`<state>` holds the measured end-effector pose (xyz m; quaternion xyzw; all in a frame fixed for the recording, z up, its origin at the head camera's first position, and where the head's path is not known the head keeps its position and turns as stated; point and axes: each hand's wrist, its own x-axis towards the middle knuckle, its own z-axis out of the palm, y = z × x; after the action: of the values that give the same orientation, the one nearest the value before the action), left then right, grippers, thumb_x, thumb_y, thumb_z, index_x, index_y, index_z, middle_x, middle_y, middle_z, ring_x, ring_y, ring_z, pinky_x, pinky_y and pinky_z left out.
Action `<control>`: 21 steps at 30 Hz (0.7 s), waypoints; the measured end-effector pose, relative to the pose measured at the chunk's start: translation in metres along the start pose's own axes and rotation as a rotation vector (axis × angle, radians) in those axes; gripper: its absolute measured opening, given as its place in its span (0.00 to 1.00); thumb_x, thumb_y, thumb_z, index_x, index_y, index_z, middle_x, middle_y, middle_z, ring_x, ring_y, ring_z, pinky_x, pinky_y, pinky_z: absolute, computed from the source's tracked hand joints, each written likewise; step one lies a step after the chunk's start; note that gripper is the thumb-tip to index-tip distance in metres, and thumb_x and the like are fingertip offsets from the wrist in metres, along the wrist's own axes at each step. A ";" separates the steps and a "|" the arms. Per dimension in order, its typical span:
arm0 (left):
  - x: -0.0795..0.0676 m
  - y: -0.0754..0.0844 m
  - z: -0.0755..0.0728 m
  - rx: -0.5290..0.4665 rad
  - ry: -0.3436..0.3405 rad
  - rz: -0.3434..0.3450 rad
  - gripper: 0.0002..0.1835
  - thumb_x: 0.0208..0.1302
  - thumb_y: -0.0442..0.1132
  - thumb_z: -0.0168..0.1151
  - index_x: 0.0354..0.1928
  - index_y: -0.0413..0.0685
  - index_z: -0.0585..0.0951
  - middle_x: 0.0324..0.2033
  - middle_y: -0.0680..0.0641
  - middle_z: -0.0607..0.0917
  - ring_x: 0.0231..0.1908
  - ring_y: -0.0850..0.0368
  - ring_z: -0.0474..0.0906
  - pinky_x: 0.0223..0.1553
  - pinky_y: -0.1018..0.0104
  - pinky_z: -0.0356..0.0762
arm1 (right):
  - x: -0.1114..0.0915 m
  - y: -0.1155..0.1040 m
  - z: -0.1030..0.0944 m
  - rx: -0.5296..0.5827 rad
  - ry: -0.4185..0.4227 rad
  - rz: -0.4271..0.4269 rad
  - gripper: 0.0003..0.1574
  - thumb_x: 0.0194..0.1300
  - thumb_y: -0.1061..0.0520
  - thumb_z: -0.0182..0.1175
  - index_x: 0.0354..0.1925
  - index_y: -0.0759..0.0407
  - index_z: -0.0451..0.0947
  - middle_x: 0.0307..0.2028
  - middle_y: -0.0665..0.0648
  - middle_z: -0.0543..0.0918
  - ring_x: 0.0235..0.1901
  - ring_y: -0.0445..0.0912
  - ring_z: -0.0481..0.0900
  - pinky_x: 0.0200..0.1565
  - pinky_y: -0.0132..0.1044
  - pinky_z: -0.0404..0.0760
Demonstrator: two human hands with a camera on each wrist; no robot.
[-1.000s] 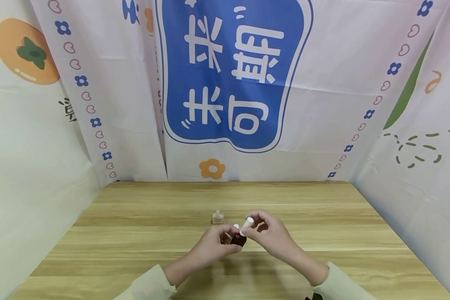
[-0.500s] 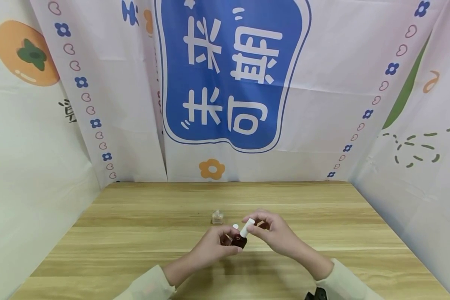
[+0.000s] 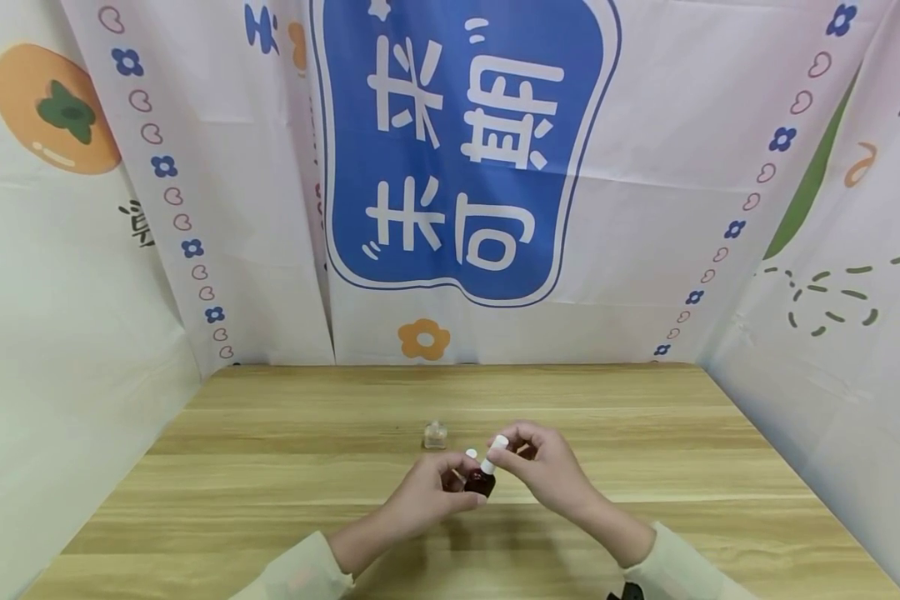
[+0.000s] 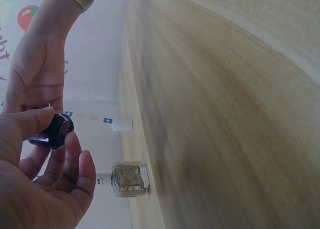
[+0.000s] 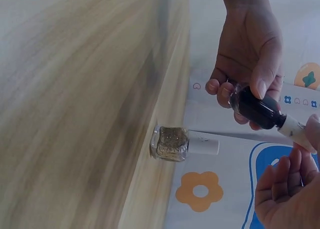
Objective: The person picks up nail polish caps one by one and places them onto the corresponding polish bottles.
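Note:
A dark red nail polish bottle (image 3: 480, 484) is gripped by my left hand (image 3: 427, 490), tilted above the table. My right hand (image 3: 543, 467) pinches its white cap (image 3: 499, 442); in the right wrist view the cap (image 5: 295, 131) meets the dark neck, but I cannot tell whether it is screwed tight. Behind the left hand stands a clear nail polish bottle (image 3: 435, 435) with gold glitter, and the right wrist view shows a white cap (image 5: 204, 143) above it. Near the left fingers a small white cylinder (image 4: 122, 125) stands on the table, partly hidden in the head view.
The wood-grain table (image 3: 285, 450) lies under both hands. A white printed cloth (image 3: 645, 250) hangs behind it and along both sides. A black object (image 3: 630, 592) shows at the right sleeve.
The right hand and the white cap have shifted slightly right and then back, turning a little. The left hand and dark bottle stay almost still. The glitter bottle has not moved.

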<state>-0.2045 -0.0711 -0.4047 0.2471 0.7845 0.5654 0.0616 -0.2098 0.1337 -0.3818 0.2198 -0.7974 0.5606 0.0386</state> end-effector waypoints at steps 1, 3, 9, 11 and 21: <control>0.000 0.000 0.000 -0.002 0.002 -0.001 0.13 0.53 0.31 0.71 0.42 0.37 0.82 0.32 0.49 0.82 0.27 0.60 0.75 0.26 0.73 0.75 | 0.000 0.000 0.001 0.005 0.013 0.012 0.10 0.62 0.53 0.67 0.34 0.58 0.80 0.31 0.53 0.81 0.28 0.45 0.76 0.32 0.33 0.77; 0.000 0.000 0.001 -0.004 0.007 -0.001 0.13 0.53 0.31 0.71 0.42 0.37 0.81 0.32 0.49 0.83 0.27 0.59 0.75 0.26 0.73 0.75 | 0.000 0.001 0.003 0.013 0.035 0.035 0.12 0.61 0.52 0.68 0.32 0.58 0.78 0.29 0.53 0.80 0.27 0.44 0.76 0.29 0.32 0.76; -0.001 -0.002 0.002 -0.016 0.002 0.003 0.14 0.53 0.30 0.71 0.42 0.36 0.81 0.32 0.49 0.83 0.27 0.59 0.76 0.26 0.73 0.75 | -0.001 0.002 0.009 0.030 0.079 0.084 0.15 0.59 0.53 0.70 0.29 0.58 0.74 0.29 0.53 0.79 0.25 0.43 0.75 0.24 0.29 0.72; -0.001 -0.002 0.002 -0.017 -0.003 0.005 0.14 0.53 0.30 0.71 0.42 0.36 0.81 0.33 0.49 0.83 0.28 0.58 0.76 0.26 0.73 0.75 | 0.000 0.003 0.010 0.033 0.082 0.087 0.16 0.58 0.53 0.70 0.28 0.58 0.74 0.29 0.53 0.79 0.25 0.43 0.75 0.23 0.29 0.71; -0.001 0.001 -0.004 -0.021 0.018 -0.042 0.14 0.54 0.34 0.71 0.43 0.39 0.82 0.31 0.49 0.82 0.30 0.56 0.75 0.27 0.71 0.75 | 0.002 0.005 -0.008 0.032 -0.133 0.023 0.18 0.62 0.54 0.67 0.48 0.61 0.79 0.38 0.55 0.79 0.38 0.49 0.76 0.39 0.36 0.78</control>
<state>-0.2054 -0.0749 -0.4024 0.2249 0.7840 0.5744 0.0691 -0.2153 0.1420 -0.3821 0.2480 -0.7915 0.5580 -0.0245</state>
